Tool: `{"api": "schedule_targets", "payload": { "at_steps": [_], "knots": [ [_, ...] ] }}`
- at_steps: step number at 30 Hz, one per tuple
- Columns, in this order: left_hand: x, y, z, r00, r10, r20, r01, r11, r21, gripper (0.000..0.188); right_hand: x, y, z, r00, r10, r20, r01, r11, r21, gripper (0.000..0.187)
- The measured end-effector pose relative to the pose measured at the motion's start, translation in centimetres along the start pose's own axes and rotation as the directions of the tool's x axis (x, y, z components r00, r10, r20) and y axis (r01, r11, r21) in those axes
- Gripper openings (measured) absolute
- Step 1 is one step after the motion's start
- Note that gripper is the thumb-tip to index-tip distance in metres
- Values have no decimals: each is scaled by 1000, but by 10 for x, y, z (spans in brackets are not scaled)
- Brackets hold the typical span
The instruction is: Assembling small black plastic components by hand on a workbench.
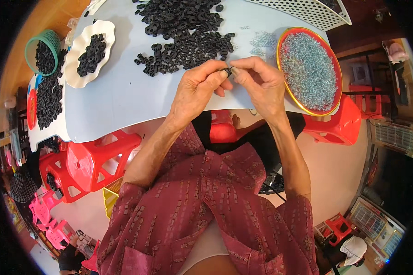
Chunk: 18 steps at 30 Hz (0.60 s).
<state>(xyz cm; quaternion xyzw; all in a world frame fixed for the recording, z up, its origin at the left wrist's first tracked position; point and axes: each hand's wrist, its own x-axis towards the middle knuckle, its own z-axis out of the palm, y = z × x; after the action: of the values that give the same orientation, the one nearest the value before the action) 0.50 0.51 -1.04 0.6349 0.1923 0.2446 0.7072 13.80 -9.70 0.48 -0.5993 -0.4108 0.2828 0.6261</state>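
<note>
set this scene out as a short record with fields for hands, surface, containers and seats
left hand: thumb and finger pinching a small black part
right hand: thumb and finger at the same part
surface: pale blue-grey tabletop
loose on it: spread heap of small black pieces, beyond the hands
containers, left: white scalloped plate and green mesh basket, both with black pieces
container, right: round red tray with gold rim, covered in small silvery pieces
seats: red plastic stools near the table
</note>
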Motion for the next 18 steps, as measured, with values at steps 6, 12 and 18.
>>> {"api": "schedule_targets", "payload": {
  "at_steps": [6, 12, 18],
  "knots": [
    [-2, -1, 5, 999, 25, -24, -23, 997, 73, 20, -6, 12, 5, 996, -50, -73, 51, 999, 11, 11],
    [-5, -2, 18, 972, 212, -103, -164, 922, 352, 18, -6, 15, 4, 991, -94, -96, 96, 995, 14, 10],
    [-3, -1, 25, 976, 185, -115, -146, 948, 284, 17, -7, 15, 0, 995, -59, -76, 61, 998, 26, 13]
  ]
}}
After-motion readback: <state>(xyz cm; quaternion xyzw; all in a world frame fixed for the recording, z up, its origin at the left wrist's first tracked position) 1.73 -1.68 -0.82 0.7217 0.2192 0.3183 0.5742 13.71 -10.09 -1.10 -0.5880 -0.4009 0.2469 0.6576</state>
